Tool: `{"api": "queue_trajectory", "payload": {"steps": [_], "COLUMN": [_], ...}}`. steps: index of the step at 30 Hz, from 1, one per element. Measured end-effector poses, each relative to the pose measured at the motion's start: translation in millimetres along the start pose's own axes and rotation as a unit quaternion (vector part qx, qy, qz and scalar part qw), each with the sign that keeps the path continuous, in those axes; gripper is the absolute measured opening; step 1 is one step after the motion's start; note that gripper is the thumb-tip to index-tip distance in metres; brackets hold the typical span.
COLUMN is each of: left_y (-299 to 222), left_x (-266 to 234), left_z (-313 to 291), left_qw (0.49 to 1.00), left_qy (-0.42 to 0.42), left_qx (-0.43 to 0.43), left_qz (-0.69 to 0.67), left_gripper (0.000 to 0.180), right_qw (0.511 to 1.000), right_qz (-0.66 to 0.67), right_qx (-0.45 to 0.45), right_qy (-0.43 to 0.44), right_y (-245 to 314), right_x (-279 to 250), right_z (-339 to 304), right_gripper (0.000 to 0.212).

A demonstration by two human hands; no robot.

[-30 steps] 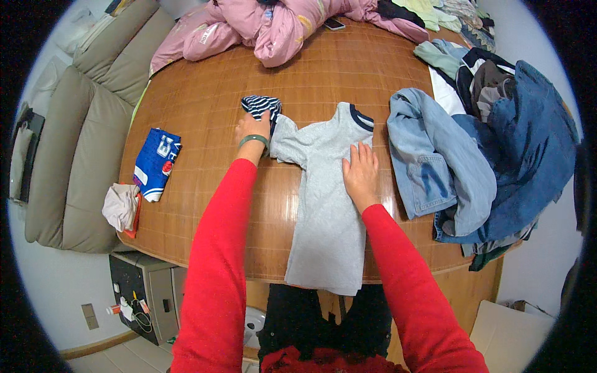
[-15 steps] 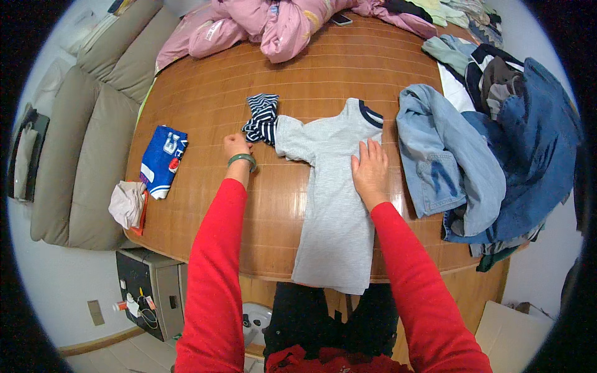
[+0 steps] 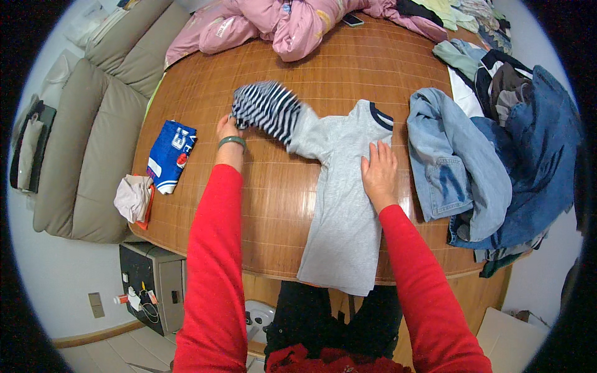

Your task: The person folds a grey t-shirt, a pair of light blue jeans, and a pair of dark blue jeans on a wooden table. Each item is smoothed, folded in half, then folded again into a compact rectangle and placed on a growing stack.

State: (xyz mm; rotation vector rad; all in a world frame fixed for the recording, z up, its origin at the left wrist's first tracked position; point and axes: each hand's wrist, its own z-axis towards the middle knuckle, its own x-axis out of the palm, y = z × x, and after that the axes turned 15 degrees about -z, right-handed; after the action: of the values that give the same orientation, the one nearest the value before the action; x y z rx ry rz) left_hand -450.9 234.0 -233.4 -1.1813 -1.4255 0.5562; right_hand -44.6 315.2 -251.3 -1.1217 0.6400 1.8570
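Leftward across the table (image 3: 273, 214), your left hand (image 3: 227, 130) pinches the end of the striped sleeve (image 3: 268, 110) — your right hand (image 3: 380, 173) lies spread on the grey shirt (image 3: 342, 224), whose length runs toward you.

Grey-beige sofa (image 3: 84, 158) at left; 1 phone (image 3: 352, 20) near pink quilt (image 3: 298, 34); dark-topped cabinet (image 3: 166, 283) near sofa.

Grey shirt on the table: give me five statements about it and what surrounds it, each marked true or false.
1. The left hand holds the end of the striped sleeve. True.
2. The right hand rests on the grey shirt. True.
3. The green bangle is on the right wrist. False: it is on the left wrist.
4. The folded blue garment lies left of the grey shirt. True.
5. The light-blue denim garment lies left of the grey shirt. False: it lies right of it.
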Motion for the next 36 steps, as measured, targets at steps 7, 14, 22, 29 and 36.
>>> {"api": "queue_trajectory", "payload": {"steps": [7, 14, 22, 29, 36], "left_y": [7, -47, -62, -82, -97], "left_x": [-47, -30, -30, -23, -31], "left_z": [3, -29, -27, -29, -40], "left_qw": [0.955, 0.626, 0.787, 0.633, 0.297], "left_qy": [-0.018, 0.259, 0.254, 0.362, 0.335], "left_qx": [0.169, 0.422, 0.363, 0.387, 0.284], "left_qz": [0.242, 0.603, 0.428, 0.564, 0.848], "left_gripper": [0.008, 0.02, 0.01, 0.011, 0.026], "right_qw": [1.0, 1.0, 1.0, 1.0, 1.0], "right_qz": [0.007, -0.009, 0.002, 0.003, -0.002], "right_qx": [-0.002, 0.004, 0.003, 0.004, 0.001], "right_qy": [-0.001, 0.02, 0.023, 0.024, 0.025], "right_y": [-1, 0, -1, -1, 0], "right_x": [-2, -2, -1, 2, 3], "right_z": [0, 0, 0, -1, -1], "right_gripper": [0.043, 0.042, 0.042, 0.042, 0.042]}}
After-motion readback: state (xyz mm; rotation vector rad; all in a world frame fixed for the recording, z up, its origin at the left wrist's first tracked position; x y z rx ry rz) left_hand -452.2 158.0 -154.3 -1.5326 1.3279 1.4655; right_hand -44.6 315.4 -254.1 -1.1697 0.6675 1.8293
